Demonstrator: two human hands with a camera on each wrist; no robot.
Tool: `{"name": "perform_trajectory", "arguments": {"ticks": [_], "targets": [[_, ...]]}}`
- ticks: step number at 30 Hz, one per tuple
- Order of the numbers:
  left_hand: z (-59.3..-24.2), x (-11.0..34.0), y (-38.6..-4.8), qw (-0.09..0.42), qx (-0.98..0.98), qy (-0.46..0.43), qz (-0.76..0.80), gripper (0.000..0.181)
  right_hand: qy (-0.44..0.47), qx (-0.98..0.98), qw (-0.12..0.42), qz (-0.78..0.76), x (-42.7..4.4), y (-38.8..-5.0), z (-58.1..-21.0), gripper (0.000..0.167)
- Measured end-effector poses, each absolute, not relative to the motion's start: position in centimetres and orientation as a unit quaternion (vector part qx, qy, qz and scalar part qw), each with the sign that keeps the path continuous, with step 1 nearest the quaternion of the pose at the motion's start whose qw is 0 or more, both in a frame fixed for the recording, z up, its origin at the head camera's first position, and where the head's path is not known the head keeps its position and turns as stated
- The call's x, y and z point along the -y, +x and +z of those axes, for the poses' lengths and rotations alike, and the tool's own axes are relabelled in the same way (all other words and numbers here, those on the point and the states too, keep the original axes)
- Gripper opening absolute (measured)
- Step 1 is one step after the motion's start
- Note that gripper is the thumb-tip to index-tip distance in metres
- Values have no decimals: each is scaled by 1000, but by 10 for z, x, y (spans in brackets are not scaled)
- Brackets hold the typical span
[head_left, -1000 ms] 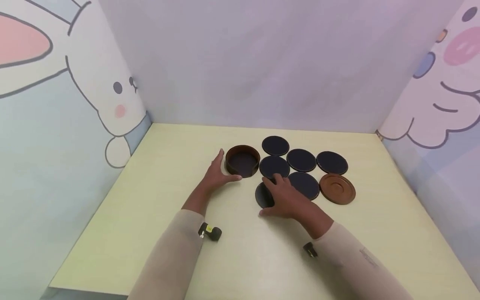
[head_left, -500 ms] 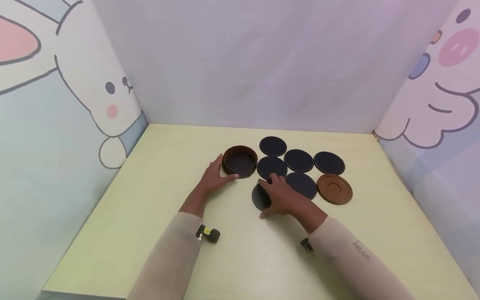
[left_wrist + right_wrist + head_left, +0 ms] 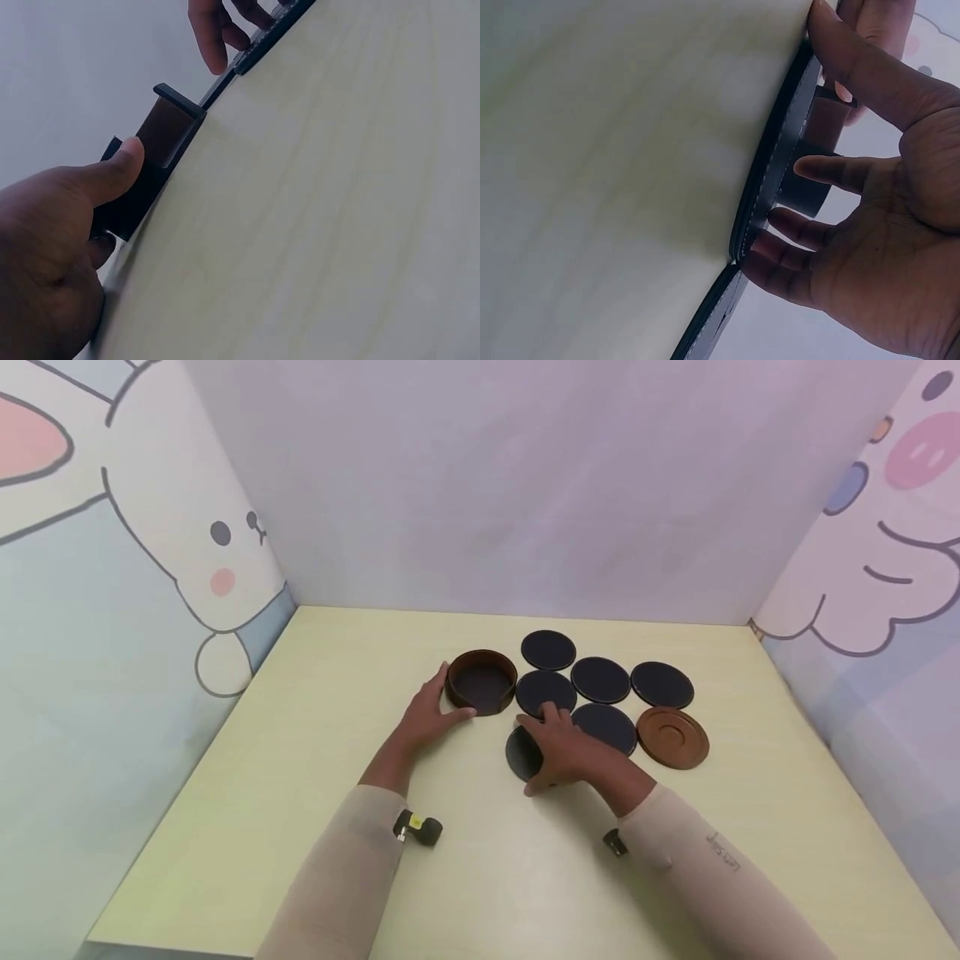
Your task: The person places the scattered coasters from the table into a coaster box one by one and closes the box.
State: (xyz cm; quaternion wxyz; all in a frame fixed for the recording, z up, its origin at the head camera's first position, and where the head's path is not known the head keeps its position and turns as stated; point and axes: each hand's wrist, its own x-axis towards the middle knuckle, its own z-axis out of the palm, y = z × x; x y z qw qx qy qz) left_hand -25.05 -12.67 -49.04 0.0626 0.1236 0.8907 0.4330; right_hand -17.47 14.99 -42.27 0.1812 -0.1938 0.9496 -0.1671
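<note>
My left hand (image 3: pixel 427 717) holds the left side of a round dark-brown coaster holder (image 3: pixel 486 685), which stands on the table with a gap in its front wall. In the left wrist view, the thumb (image 3: pixel 124 169) lies across the holder (image 3: pixel 165 135); the fingers behind are mostly hidden. My right hand (image 3: pixel 562 752) spans a black round coaster (image 3: pixel 521 758) lying flat nearest to me. Its thumb is at the near edge and its fingertips at the far side. The right wrist view shows fingertips (image 3: pixel 780 259) against the coaster's stitched rim (image 3: pixel 769 172).
Several black coasters (image 3: pixel 548 649) lie flat beyond and right of my right hand. A brown disc (image 3: pixel 672 737) with ringed grooves lies at the right of the group. The pale table (image 3: pixel 330 693) meets a back wall (image 3: pixel 517 485) and cartoon-printed side walls (image 3: pixel 112 652).
My left hand has closed in on the holder's side. The right thumb has come in to the near coaster's edge. The coasters and holder keep their places on the table.
</note>
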Motion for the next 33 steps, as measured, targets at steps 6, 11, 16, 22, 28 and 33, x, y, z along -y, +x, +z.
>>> {"name": "perform_trajectory", "arguments": {"ticks": [6,11,16,22,28,33], "targets": [[-489,127,-249,60,-886,116,444,109,-194,-949,189,-160,-150,-178,-421,116],[-490,126,-250,53,-883,119,451,110,-200,-949,195,-144,-149,-178,-420,111],[-489,126,-251,45,-879,123,457,106,-199,-952,195,-130,-148,-178,-419,105],[-487,126,-250,46,-877,107,467,104,-216,-953,177,-117,-144,-178,-418,106],[-484,127,-248,54,-874,103,472,104,-216,-954,173,-114,-142,-179,-416,103],[-484,126,-247,49,-872,106,476,103,-220,-955,161,-117,-142,-181,-417,103]]}}
